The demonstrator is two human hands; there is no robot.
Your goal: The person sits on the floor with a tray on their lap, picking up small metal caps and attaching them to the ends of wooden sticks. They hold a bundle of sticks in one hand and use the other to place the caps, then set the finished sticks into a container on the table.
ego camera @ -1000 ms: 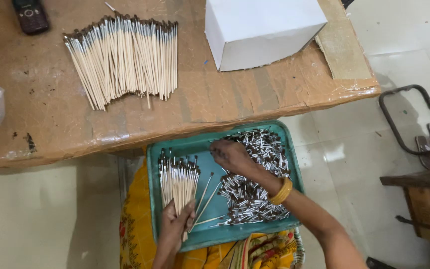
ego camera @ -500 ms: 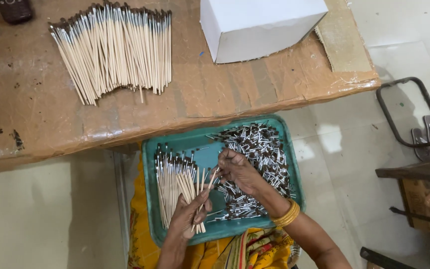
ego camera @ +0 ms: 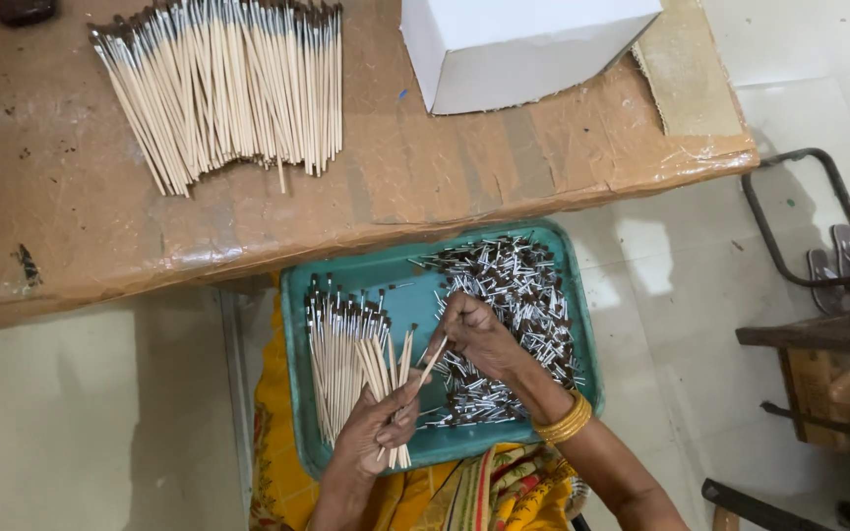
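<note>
A teal tray [ego camera: 400, 280] rests on my lap. Its right half holds a heap of small metal brush heads with dark tips [ego camera: 518, 295]. Finished thin wooden brushes [ego camera: 341, 359] lie in a row in its left half. My left hand [ego camera: 376, 433] grips a few bare wooden sticks [ego camera: 400, 369], fanned upward. My right hand [ego camera: 479, 334] pinches the top end of one of those sticks [ego camera: 432, 366], just beside the heap. A gold bangle [ego camera: 563, 423] circles my right wrist.
A brown paper-covered table [ego camera: 425, 177] stands beyond the tray, with a large fan of finished brushes [ego camera: 223, 84] and a white box [ego camera: 518, 44]. A dark metal frame [ego camera: 799, 236], sandals [ego camera: 833, 261] and a wooden stool [ego camera: 828, 374] stand on the pale floor at right.
My right hand left the heap of brush heads and came to the sticks in my left hand. My left hand lifted the sticks slightly.
</note>
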